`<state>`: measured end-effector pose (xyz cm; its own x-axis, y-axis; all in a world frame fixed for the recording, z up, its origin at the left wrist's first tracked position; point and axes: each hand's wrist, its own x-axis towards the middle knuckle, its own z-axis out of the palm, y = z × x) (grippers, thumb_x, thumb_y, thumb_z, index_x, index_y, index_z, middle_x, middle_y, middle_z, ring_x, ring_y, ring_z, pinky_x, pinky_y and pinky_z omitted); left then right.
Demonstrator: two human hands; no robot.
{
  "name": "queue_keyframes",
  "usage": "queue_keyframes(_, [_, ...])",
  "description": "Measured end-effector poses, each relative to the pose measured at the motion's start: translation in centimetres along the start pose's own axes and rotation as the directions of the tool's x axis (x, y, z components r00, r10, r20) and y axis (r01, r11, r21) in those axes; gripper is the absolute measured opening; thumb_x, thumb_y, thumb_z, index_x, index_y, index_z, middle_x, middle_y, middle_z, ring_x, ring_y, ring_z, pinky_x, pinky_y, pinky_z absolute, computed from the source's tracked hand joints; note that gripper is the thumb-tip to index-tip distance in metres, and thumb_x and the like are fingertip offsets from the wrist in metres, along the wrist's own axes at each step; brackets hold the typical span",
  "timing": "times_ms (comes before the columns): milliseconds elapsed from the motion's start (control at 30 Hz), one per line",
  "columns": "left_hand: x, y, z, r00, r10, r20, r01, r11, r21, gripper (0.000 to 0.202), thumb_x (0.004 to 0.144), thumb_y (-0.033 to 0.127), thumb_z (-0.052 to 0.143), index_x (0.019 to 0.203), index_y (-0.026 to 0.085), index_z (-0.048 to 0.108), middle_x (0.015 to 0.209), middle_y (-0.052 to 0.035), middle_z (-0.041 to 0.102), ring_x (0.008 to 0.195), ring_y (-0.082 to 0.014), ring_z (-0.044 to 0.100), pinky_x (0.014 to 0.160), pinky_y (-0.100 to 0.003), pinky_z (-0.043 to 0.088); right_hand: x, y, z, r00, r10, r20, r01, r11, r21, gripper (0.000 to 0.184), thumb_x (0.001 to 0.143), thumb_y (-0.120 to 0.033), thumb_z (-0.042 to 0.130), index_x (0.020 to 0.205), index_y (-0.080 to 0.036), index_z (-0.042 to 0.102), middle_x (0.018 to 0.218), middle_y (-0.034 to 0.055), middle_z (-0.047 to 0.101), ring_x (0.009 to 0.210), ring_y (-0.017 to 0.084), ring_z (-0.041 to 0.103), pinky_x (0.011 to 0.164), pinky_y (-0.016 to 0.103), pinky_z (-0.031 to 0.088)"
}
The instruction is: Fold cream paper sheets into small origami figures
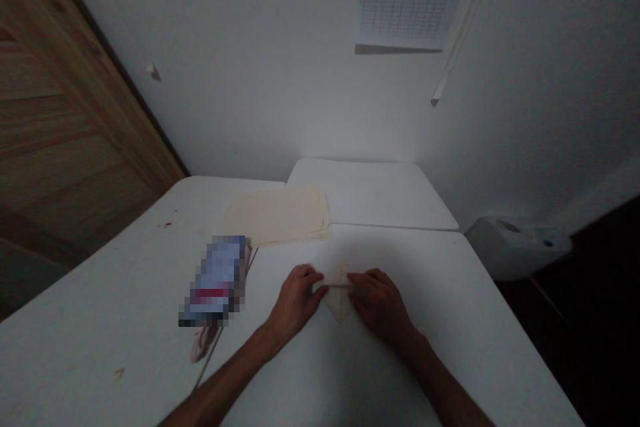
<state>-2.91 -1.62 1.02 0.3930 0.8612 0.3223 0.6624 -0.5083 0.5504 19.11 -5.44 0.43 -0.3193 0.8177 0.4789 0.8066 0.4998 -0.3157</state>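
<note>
A small piece of pale folded paper (340, 303), creased down its middle and pointed at the near end, lies on the white table between my hands. My left hand (300, 293) pinches its left edge between thumb and fingers. On the opposite edge, my right hand (377, 300) grips the paper with its fingers bent. A raised fold runs across the paper from one hand to the other. Parts of both side edges are hidden under my fingers.
Beyond my left hand lies a stack of cream paper sheets (280, 213). A phone-like object (215, 280), blurred out, rests at left near a table seam. Behind the white tables (375, 193) rises a wall with a printed chart (405, 3). A pale plastic box (515, 247) stands at right.
</note>
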Motion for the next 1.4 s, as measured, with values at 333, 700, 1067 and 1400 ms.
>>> queue_keyframes(333, [0.0,0.8,-0.6,1.000,-0.024,-0.017,0.024,1.000,-0.010,0.009,0.083,0.024,0.062,0.088,0.019,0.067,0.084,-0.0047,0.060,0.086,-0.0205,0.056,0.078,-0.032,0.046,-0.8,1.5,-0.5,0.973,0.224,-0.064,-0.208,0.958,0.199,0.033,0.085,-0.021,0.058,0.118,-0.020,0.060,0.085,0.0035,0.071,0.082,0.020,0.062,0.077,0.034,0.052])
queue_keyframes(700, [0.0,-0.4,-1.1,0.991,0.123,0.059,-0.121,0.992,-0.045,0.022,0.093,0.023,0.048,0.088,0.018,0.069,0.085,-0.0063,0.062,0.083,-0.0182,0.056,0.075,-0.028,0.045,-0.8,1.8,-1.1,0.957,0.289,0.016,-0.287,0.945,0.159,0.019,0.084,-0.022,0.058,0.102,-0.024,0.065,0.084,0.0012,0.071,0.077,0.019,0.064,0.072,0.032,0.051])
queue_keyframes(1067, [0.8,-0.5,-0.5,0.995,0.059,0.077,-0.063,0.997,0.043,0.018,0.091,0.022,0.048,0.080,0.017,0.062,0.079,-0.0059,0.060,0.082,-0.0206,0.055,0.076,-0.031,0.043,-0.5,0.9,-0.9,0.925,0.378,0.033,-0.379,0.920,0.100,0.022,0.088,-0.030,0.055,0.108,-0.023,0.060,0.087,0.0008,0.070,0.082,0.018,0.065,0.077,0.030,0.047])
queue_keyframes(1400, [0.6,0.2,0.0,0.998,-0.014,0.056,0.006,0.991,0.130,0.018,0.091,0.019,0.043,0.080,0.017,0.057,0.081,-0.0065,0.059,0.081,-0.0209,0.055,0.075,-0.032,0.043,-0.2,0.6,-0.5,0.912,0.409,0.028,-0.410,0.911,0.039,0.023,0.087,-0.030,0.055,0.109,-0.025,0.059,0.084,0.0005,0.069,0.080,0.018,0.064,0.074,0.029,0.045])
